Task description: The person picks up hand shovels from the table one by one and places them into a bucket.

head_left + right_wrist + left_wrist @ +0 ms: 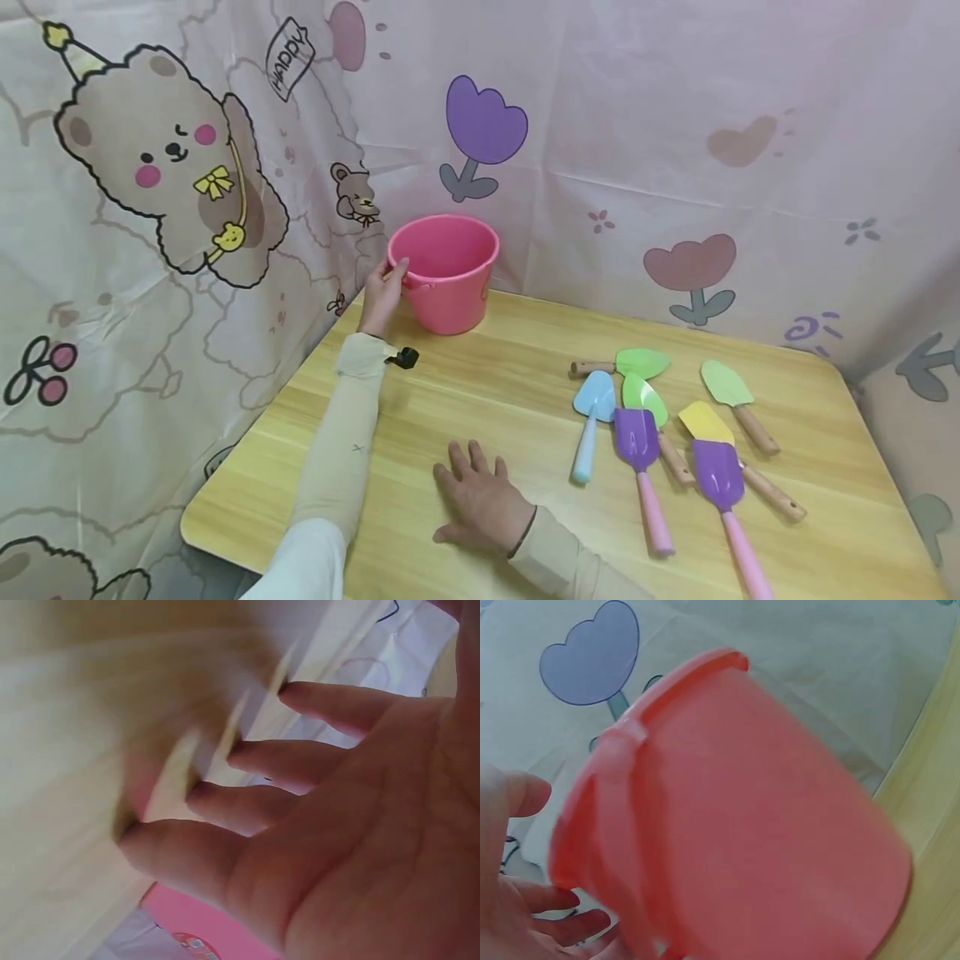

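A pink bucket (pixel 450 304) stands upright at the back left of the table. My left hand (pixel 384 296) is at the near left of its rim. In the left wrist view, the thumb (pixel 529 796) stands apart from the bucket (pixel 780 802), while the other fingers (pixel 570 928) lie close beside the rim and handle. My right hand (pixel 483 504) is spread palm down at the front middle of the table. Its fingertips (pixel 131 832) meet the tabletop in the right wrist view, and nothing is in it.
On the right of the wooden table (pixel 480 383) lie several small shovels: a blue one (pixel 595 398), purple ones with pink handles (pixel 636 437), green ones with wooden handles (pixel 643 362) and a yellow one (pixel 705 421). A patterned curtain (pixel 600 125) hangs close behind and at left.
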Available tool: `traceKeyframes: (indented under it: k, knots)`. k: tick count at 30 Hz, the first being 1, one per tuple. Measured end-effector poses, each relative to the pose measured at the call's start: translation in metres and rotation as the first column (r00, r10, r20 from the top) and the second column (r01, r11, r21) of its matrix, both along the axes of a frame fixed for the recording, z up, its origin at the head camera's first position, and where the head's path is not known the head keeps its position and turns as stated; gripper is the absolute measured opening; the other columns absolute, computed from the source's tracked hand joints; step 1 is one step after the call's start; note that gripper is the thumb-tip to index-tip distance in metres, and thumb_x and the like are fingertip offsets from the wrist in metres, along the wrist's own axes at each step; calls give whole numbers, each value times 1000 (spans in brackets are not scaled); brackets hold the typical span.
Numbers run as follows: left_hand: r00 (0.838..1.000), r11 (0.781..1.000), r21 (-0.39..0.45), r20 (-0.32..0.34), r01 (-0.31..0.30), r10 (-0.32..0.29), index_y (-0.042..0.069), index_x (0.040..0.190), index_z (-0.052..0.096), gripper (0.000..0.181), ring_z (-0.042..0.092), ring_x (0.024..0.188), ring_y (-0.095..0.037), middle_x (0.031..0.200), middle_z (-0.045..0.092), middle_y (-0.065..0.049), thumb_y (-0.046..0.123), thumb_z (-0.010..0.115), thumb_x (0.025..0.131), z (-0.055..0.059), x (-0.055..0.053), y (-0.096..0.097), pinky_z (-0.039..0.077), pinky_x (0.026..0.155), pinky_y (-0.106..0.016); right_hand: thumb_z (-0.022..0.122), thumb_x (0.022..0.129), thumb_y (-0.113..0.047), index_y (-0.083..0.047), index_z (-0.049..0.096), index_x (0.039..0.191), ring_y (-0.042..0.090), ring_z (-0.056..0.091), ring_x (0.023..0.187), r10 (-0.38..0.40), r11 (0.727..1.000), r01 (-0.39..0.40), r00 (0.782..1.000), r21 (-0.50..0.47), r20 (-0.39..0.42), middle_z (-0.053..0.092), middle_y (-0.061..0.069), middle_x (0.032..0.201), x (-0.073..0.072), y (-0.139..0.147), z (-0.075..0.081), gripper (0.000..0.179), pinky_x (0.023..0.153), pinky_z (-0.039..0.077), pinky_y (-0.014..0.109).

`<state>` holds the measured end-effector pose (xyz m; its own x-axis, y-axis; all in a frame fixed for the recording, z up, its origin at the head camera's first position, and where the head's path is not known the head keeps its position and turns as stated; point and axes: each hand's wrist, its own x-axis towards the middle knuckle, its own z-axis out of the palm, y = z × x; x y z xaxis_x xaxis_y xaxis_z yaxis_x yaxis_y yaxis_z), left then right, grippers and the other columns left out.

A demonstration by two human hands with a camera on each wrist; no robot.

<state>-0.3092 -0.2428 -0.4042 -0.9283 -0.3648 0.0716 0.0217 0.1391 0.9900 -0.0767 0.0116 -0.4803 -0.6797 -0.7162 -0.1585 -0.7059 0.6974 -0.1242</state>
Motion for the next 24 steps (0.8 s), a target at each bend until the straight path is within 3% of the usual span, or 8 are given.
traceKeyframes:
  k: [5,11,16,18,24]
  knots:
    - [1000,1000,0,8,1,-1,12,158,41,61,60,121,-16,147,56,-16,44,52,106,-3,-3,1,47,114,-36,66,83,-73,-22,43,155,42,37,152,22,999,-23,999,-32,-30,32,14,169,-2,1,-4,91,108,49,66]
    - [1000,999,31,-9,21,-20,11,153,47,59,61,102,-9,125,62,-6,43,56,104,-5,-9,-2,50,98,-30,65,84,-75,-22,43,154,41,39,151,21,999,-23,998,-37,-52,33,13,168,-3,2,-6,90,107,50,65]
    - [998,999,9,-38,43,-42,13,154,47,57,58,101,-5,130,60,-4,41,56,104,-10,-12,-8,48,88,-23,67,84,-73,-22,44,154,41,39,152,13,999,-16,999,-45,-52,33,13,168,-3,1,-7,90,108,49,66]
    - [997,999,4,-48,52,-52,13,153,47,55,57,100,-7,126,61,-5,39,54,105,-11,-12,-9,48,87,-24,67,84,-73,-22,44,154,42,39,151,11,999,-14,999,-50,-52,34,13,168,-2,1,-8,89,108,49,66]
    - [997,999,-24,-77,30,-32,6,141,55,45,54,85,-8,93,57,6,34,53,106,-15,-13,-7,51,88,-37,66,83,-74,-22,45,153,42,40,151,6,999,-9,998,-51,-56,35,13,167,2,3,-9,89,106,50,66]
